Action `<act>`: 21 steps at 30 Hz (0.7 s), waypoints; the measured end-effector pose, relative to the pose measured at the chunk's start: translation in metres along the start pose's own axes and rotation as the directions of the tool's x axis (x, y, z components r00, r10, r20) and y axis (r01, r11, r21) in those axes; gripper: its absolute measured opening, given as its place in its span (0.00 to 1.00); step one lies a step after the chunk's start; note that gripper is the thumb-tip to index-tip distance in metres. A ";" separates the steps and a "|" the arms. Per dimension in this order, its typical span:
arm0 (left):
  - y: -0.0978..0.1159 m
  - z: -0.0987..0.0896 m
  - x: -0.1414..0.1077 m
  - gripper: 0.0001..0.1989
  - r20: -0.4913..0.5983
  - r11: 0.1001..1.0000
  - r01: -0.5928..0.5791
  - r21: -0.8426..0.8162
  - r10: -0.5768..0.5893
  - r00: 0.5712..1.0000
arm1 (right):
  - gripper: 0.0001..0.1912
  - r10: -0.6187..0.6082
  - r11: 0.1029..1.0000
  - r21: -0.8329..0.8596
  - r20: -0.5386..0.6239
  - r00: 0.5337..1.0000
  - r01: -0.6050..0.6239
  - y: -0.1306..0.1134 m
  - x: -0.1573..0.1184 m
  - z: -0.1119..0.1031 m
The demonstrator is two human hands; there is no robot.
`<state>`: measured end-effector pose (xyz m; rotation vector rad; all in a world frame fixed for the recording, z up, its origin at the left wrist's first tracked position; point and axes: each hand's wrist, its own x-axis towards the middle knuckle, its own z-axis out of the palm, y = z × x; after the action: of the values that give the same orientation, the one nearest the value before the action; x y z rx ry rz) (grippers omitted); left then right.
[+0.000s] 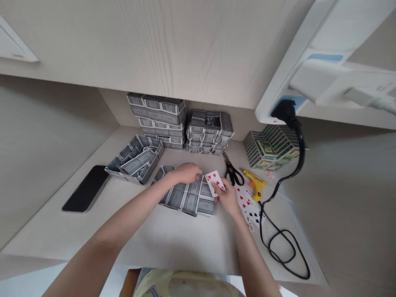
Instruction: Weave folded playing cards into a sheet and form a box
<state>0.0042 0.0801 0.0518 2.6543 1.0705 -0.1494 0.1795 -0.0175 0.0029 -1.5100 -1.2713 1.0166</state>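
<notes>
My right hand (228,198) is closed on a playing card (213,180) with red hearts facing up, held above the right side of a flat panel (185,197) made of grey-backed cards. Curled over the panel's far part, my left hand (187,173) has its fingers bent near that card; whether something small is between them is hidden. Loose playing cards (245,202), hearts and spades, lie face up beside my right wrist. Black-handled scissors (232,173) and a yellow glue gun (255,183) lie just beyond them.
An open card box (136,161) holding folded card pieces stands left of the panel, with a black phone (87,189) beside it. Stacked card boxes (161,119) and another stack (208,134) stand behind. At right are green card packs (272,146) and a black power cord (301,152).
</notes>
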 end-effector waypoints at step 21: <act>-0.002 0.009 0.004 0.10 -0.004 1.000 -0.003 0.023 0.003 1.000 | 0.14 -0.269 0.895 -0.362 0.026 0.963 0.260 0.020 0.014 -0.001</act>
<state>0.0059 0.0810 0.0420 2.6772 1.0728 -0.1561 0.1873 -0.0058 -0.0168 -1.5563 -1.6625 0.6042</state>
